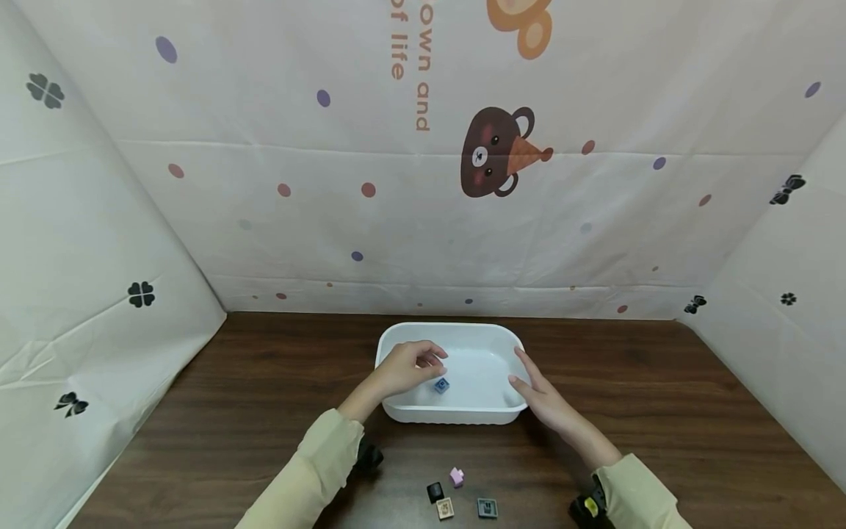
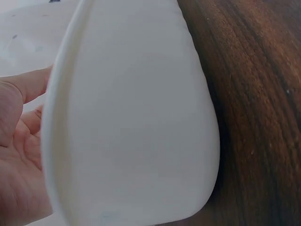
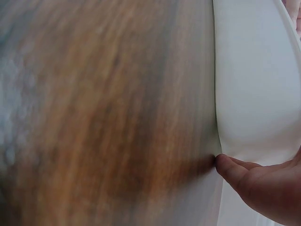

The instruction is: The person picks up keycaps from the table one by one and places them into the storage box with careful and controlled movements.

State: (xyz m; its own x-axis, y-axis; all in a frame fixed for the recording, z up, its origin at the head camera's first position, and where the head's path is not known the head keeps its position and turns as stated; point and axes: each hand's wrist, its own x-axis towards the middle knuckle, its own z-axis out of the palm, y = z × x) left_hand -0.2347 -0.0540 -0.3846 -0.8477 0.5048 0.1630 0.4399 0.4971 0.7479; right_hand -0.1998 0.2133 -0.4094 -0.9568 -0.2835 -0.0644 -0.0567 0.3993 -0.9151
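A white rectangular plastic tub [image 1: 456, 416] stands on the wooden table. Inside it, toward the left, lies a small grey-blue toy brick [image 1: 441, 386]. My left hand [image 1: 408, 367] hovers over the tub's left part, close above this brick, its fingers loosely bent and nothing visible between them. The left wrist view shows that hand [image 2: 21, 150] beyond the tub's outer wall [image 2: 136, 108]. At the tub's right end, my right hand [image 1: 545, 397] holds the side, thumb over the rim. A fingertip of the right hand [image 3: 268, 188] reaches low along the outer wall in the right wrist view.
Several small bricks lie before the tub: a pink one [image 1: 457, 477], a black one [image 1: 435, 492], a beige one [image 1: 445, 508] and a dark grey-blue one [image 1: 487, 508]. Behind the table [image 1: 634, 389] hangs a patterned white sheet [image 1: 396, 220], with more sheet at both sides.
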